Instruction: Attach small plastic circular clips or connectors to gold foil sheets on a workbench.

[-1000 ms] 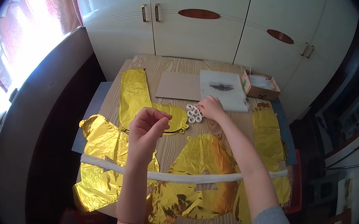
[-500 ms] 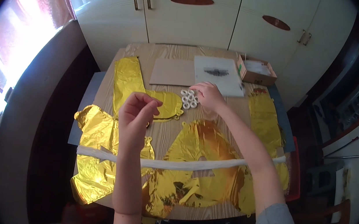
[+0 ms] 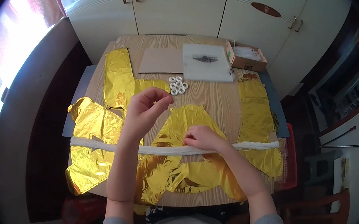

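Note:
My left hand [image 3: 145, 109] is raised over the table, thumb and forefinger pinched together. Whatever lies between those fingertips is too small to make out. Lower and to the right, my right hand [image 3: 203, 138] hovers with curled fingers just above a long white bundle of strands [image 3: 166, 150]; I cannot tell whether it touches the bundle or holds anything. Beneath both hands spreads a flat gold foil balloon shaped like an A [image 3: 189, 120], crossed by the bundle. Several small white rings [image 3: 178, 85] sit clustered beyond my left fingertips.
More flat gold foil balloons lie at the far left [image 3: 120, 72], near left [image 3: 94, 122] and right [image 3: 257, 107]. A brown board [image 3: 162, 61], a pale translucent sheet [image 3: 206, 73] and a small box [image 3: 249, 65] line the back of the wooden table [image 3: 216, 96].
My right hand has come back from the white rings toward me, down to the white bundle. My left hand keeps its pinch. The whole view has shifted a little.

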Available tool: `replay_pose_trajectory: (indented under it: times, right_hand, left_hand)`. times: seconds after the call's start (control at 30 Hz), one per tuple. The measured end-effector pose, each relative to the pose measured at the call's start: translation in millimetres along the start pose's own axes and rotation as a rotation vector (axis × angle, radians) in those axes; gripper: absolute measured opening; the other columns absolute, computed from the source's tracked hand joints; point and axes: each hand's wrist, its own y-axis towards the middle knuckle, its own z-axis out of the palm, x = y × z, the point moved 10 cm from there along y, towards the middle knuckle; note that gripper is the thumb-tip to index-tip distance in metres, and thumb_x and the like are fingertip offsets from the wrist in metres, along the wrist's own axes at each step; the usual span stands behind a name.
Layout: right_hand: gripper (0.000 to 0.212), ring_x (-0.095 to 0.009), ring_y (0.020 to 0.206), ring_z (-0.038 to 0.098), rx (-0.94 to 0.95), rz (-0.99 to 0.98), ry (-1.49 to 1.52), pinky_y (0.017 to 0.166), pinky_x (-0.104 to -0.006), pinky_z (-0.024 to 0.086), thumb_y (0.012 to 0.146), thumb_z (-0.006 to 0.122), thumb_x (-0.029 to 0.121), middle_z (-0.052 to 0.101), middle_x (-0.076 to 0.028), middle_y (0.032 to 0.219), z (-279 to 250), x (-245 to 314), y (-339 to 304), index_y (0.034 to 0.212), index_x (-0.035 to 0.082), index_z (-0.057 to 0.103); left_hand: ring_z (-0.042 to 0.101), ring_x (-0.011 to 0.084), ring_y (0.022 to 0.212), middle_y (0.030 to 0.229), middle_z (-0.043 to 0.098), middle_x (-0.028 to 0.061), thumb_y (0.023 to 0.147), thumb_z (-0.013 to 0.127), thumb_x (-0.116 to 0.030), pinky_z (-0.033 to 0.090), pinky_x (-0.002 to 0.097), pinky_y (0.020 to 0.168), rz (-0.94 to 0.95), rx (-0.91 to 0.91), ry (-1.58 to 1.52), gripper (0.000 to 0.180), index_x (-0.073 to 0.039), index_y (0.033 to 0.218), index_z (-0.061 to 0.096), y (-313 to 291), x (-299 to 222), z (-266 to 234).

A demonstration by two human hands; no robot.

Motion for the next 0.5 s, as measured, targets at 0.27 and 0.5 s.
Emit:
replay_pose_trajectory:
  times: [0.27, 0.5]
  right_hand:
    - [0.022, -0.023, 0.077, 0.061, 0.108, 0.022, -0.019, 0.069, -0.0349, 0.046, 0.076, 0.059, 0.025, 0.065, -0.008, 0.083, 11.9, -2.4, 0.1, 0.086, 0.007, 0.065]
    - [0.017, -0.02, 0.076, 0.059, 0.088, 0.005, 0.077, 0.067, -0.0308, 0.045, 0.077, 0.061, 0.02, 0.061, -0.008, 0.081, 11.3, -6.2, 0.3, 0.084, 0.005, 0.063]
  left_hand:
    - [0.051, 0.0035, 0.068, 0.077, 0.063, 0.0019, 0.081, 0.058, -0.009, 0.038, 0.0176, 0.059, 0.008, -0.023, 0.003, 0.009, -0.001, 0.083, 0.06, -0.6, 0.9, 0.7]
    - [0.05, 0.0031, 0.065, 0.076, 0.063, 0.0015, 0.081, 0.058, -0.01, 0.036, 0.0176, 0.057, 0.01, -0.018, 0.014, 0.008, -0.002, 0.081, 0.06, 0.2, 2.7, 4.6]
